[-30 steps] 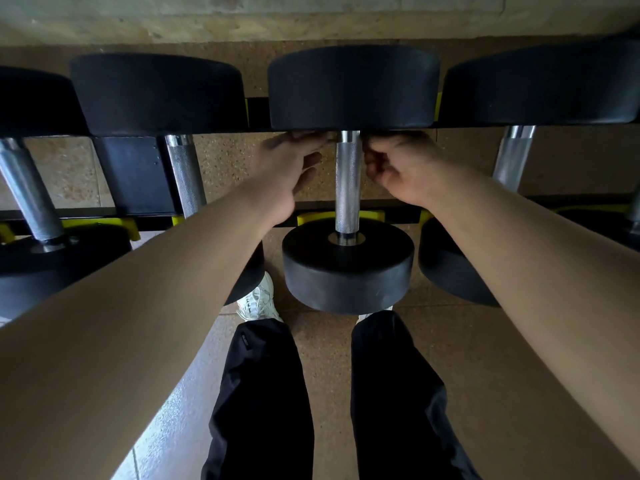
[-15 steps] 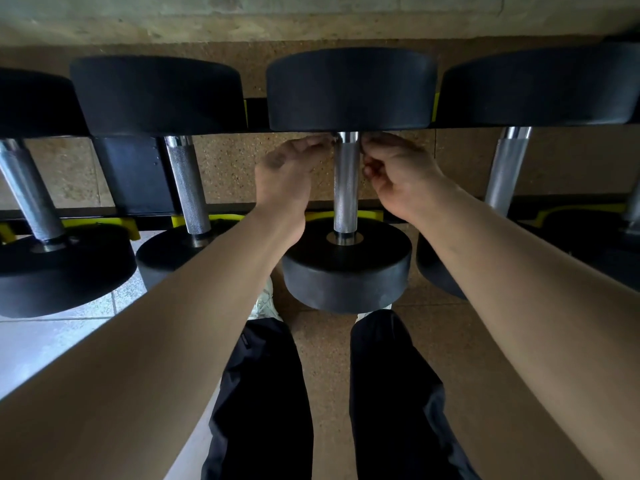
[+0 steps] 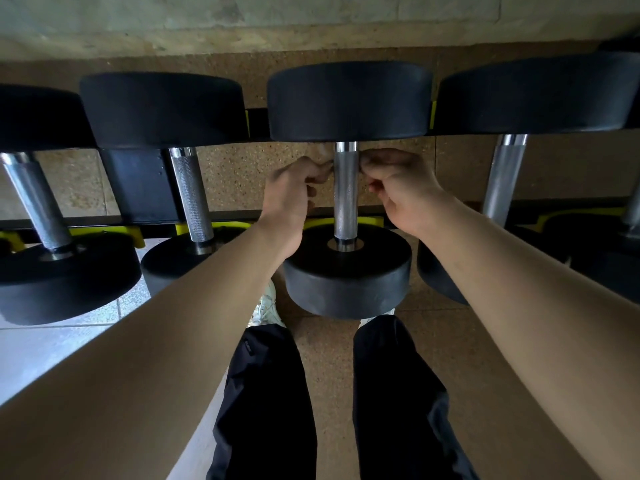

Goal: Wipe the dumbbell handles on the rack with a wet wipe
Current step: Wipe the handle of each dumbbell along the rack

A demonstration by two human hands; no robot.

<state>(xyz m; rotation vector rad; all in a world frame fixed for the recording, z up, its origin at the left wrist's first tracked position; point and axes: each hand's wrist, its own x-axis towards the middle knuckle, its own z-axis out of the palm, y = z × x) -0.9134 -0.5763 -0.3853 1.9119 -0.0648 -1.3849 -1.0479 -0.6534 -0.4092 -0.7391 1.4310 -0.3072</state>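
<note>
Dumbbell handle (image 3: pixel 345 202) sits between my curled left hand (image 3: pixel 291 192) and right hand (image 3: pixel 398 181); I cannot tell what they hold

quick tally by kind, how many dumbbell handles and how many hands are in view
dumbbell handles: 5
hands: 2, left hand and right hand
total: 7
</note>
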